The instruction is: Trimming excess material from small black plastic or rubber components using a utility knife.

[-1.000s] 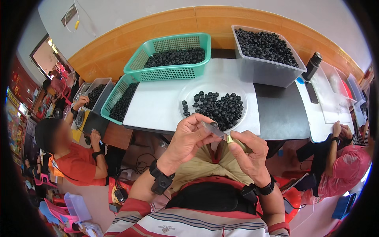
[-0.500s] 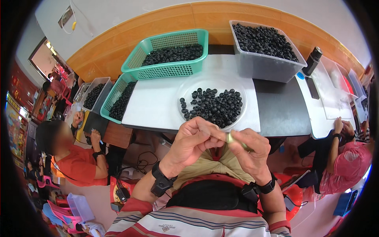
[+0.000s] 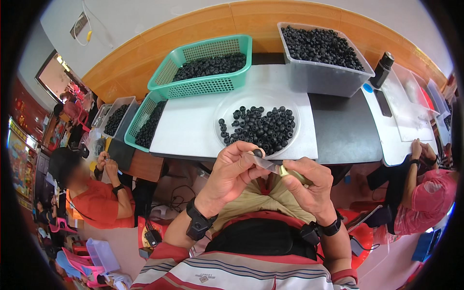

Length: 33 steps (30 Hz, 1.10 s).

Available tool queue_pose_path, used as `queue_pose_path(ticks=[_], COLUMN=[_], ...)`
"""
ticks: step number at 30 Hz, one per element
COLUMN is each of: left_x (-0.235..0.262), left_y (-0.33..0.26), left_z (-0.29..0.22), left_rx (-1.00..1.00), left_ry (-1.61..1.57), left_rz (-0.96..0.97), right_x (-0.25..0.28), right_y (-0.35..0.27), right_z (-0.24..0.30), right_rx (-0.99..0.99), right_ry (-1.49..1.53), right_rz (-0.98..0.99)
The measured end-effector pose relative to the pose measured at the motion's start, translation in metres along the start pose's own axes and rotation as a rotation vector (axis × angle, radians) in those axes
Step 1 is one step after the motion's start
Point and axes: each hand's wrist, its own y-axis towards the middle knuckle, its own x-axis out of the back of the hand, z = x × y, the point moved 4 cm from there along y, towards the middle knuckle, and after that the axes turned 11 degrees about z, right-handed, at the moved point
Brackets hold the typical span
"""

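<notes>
My left hand (image 3: 231, 174) pinches a small black ring-shaped part (image 3: 257, 153) between thumb and fingers, just below the table edge. My right hand (image 3: 309, 188) grips a slim tool with a yellowish handle (image 3: 290, 172), and its metal tip points at the part. Just beyond my hands, a round clear plate (image 3: 227, 108) on the white table holds a heap of the same black parts (image 3: 261, 126).
A green basket (image 3: 203, 87) and a grey bin (image 3: 319, 77) full of black parts stand at the back. A second green basket (image 3: 137, 130) sits at the left. A black bottle (image 3: 383, 70) stands at the right. Seated people work at left (image 3: 92, 193) and right (image 3: 420, 193).
My hands have stayed together in front of me. The left fingers have shifted slightly on the black part; the tool tip stays against it.
</notes>
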Motion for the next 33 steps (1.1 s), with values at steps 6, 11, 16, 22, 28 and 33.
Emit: queue_pose_path(ticks=[6, 11, 16, 22, 28, 33], left_x=[0.001, -0.009, -0.004, 0.001, 0.005, 0.008], left_y=[0.001, 0.000, 0.000, -0.002, -0.003, 0.000], left_z=[0.003, 0.003, 0.004, 0.008, 0.009, 0.007], left_rx=[0.016, 0.018, 0.012, 0.030, 0.017, 0.011], left_ry=[-0.030, -0.050, -0.038, -0.009, 0.020, 0.044], left_rz=[0.036, 0.080, 0.033, -0.016, -0.046, -0.054], right_x=[0.001, 0.008, 0.009, 0.006, 0.015, 0.025], right_y=[-0.003, -0.009, -0.013, -0.017, -0.028, -0.043], right_z=[-0.006, -0.023, -0.019, -0.013, -0.017, -0.024], right_rx=[0.013, -0.164, -0.140, -0.046, -0.171, -0.246], right_ry=[-0.011, -0.015, 0.040, 0.049, 0.083, 0.105], right_rz=[-0.067, -0.142, -0.103, -0.088, -0.133, -0.201])
